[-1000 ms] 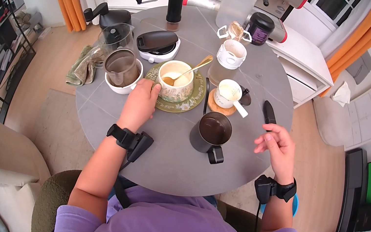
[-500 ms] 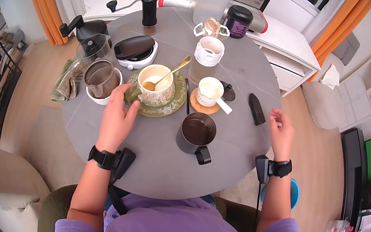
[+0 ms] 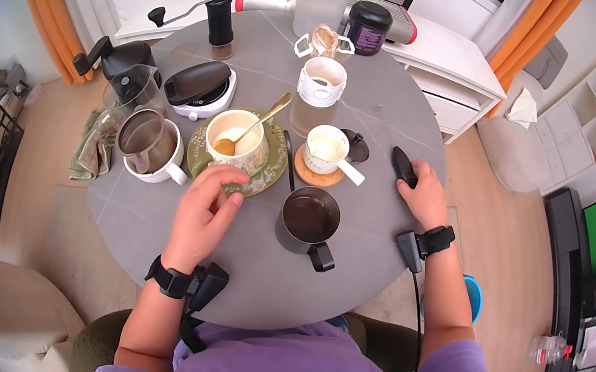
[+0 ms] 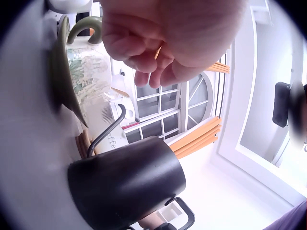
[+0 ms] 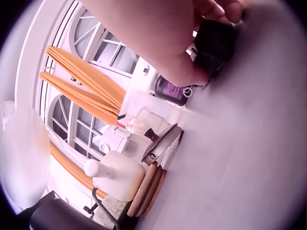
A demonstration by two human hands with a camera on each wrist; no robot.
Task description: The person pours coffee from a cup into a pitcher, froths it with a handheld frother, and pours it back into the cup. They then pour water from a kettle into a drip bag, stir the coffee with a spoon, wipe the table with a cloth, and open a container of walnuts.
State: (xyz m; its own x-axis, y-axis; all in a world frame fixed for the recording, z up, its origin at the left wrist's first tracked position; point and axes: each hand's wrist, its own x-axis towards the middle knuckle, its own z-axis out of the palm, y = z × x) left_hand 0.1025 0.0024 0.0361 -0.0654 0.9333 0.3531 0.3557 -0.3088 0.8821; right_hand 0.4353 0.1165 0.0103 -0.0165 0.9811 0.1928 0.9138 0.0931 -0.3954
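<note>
My right hand (image 3: 426,197) pinches a slim black tapered object (image 3: 403,166) near the table's right edge; its kind cannot be made out. In the right wrist view its blunt black end (image 5: 216,45) shows between thumb and fingers. My left hand (image 3: 204,211) holds nothing, its fingers loosely bent in front of the floral cup (image 3: 219,148). A gold spoon (image 3: 266,118) leans in that cup, which stands on a green saucer (image 3: 267,173). Between the hands is a dark metal mug (image 3: 299,226) of brown liquid, also close below my left fingers (image 4: 153,79) in the left wrist view.
A white handled pot (image 3: 326,151) sits on a wooden coaster (image 3: 308,175). To the left, a white cup (image 3: 171,170) bears a brownish strainer-like vessel (image 3: 147,139). Farther back stand a black-lidded white device (image 3: 206,94), a hand grinder (image 3: 220,21) and a black jar (image 3: 367,29).
My right hand has reached forward and taken hold of the black tapered object. My left hand has come away from the white cup's side and moved nearer me. The head view has shifted.
</note>
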